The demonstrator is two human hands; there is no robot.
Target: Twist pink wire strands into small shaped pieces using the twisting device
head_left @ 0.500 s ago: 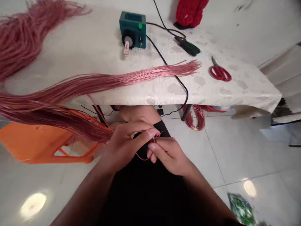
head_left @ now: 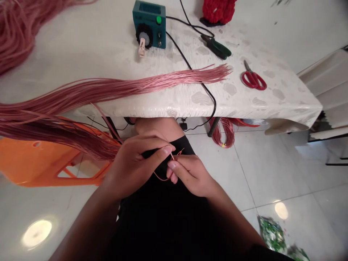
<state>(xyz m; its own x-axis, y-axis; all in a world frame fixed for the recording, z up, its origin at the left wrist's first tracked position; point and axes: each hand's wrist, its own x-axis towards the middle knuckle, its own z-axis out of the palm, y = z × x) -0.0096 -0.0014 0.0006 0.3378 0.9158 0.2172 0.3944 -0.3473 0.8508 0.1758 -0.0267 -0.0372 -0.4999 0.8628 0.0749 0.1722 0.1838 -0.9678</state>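
Over my lap, my left hand point(head_left: 134, 166) pinches a thin pink cord point(head_left: 161, 179) between thumb and index finger. My right hand point(head_left: 190, 175), close beside it, is closed on the same cord, with a small loop and a loose tip standing up above its fingers. The cord also curves below both hands. Whether the loop is knotted is too small to tell. Beyond the hands, a long bundle of pink cords point(head_left: 146, 85) lies along the table, and another hanging bundle point(head_left: 81, 139) droops over the edge by my left hand.
A teal motor box point(head_left: 149, 27) with a clip stands on the covered table point(head_left: 244, 105), its black cable crossing under the bundle. Pliers point(head_left: 217, 48) and red scissors point(head_left: 254, 79) lie at right. Below are an orange stool point(head_left: 21, 159) and a coil of cord point(head_left: 227, 134).
My hands have drawn slightly apart, so a short straight piece of cord now shows between their fingertips. The whole view has shifted a little.
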